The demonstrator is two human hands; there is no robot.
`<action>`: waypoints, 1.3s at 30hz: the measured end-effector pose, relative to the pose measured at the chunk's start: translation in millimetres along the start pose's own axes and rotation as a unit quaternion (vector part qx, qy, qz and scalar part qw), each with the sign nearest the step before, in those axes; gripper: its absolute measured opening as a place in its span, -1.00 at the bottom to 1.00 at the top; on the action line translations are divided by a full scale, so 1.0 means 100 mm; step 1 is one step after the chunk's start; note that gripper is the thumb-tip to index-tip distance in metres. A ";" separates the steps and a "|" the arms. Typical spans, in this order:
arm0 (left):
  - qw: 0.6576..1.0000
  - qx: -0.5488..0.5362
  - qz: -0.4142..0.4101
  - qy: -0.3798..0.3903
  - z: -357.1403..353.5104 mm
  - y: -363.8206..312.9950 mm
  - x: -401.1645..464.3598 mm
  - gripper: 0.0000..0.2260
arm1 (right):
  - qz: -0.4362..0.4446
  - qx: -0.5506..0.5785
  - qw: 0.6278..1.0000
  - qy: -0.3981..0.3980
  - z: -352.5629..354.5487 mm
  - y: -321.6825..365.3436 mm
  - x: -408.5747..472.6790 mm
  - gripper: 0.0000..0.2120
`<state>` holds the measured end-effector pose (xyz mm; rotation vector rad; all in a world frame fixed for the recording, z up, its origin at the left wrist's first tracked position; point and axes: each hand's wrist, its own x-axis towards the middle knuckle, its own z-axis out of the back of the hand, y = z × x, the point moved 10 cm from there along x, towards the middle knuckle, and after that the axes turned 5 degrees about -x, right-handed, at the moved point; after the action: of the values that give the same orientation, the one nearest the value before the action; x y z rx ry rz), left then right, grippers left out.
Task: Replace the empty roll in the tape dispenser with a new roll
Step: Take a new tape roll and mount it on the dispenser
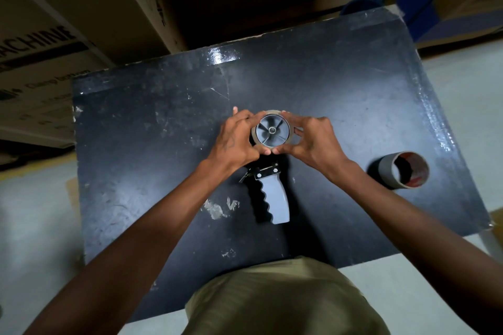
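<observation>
Both our hands pinch the thin brown tape roll (pixel 273 114) around the grey spoked hub of the grey pistol-grip tape dispenser (pixel 273 193) lying on the black tabletop (pixel 136 144).
Left hand (pixel 234 141) and right hand (pixel 313 141) curl their fingertips round the roll's rim; if we tug unevenly, we judge it could jam or drag the dispenser. Handle points toward us, hub away. A grey cardboard core (pixel 402 173) stands right of the dispenser.

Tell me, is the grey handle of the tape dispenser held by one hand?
No, the handle lies free on the table.
</observation>
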<state>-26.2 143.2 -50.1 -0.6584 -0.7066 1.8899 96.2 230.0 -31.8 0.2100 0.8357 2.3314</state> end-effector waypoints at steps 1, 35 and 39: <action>1.000 0.008 -0.002 -0.001 0.00 0.00 0.01 -0.25 | -0.002 0.002 1.000 0.001 -0.01 -0.02 0.00 -0.23; 0.991 0.055 0.028 -0.120 0.22 0.35 -0.58 -0.48 | -0.105 0.049 0.992 0.043 -0.10 -0.14 -0.20 -0.23; 0.986 0.110 0.006 -0.121 0.15 0.31 -0.58 -0.59 | -0.200 0.160 0.967 0.004 -0.21 -0.38 -0.53 -0.30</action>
<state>-33.5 76.3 -54.4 -0.2959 -0.6329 2.0448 150.1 208.4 -68.2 0.1513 1.1410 1.8168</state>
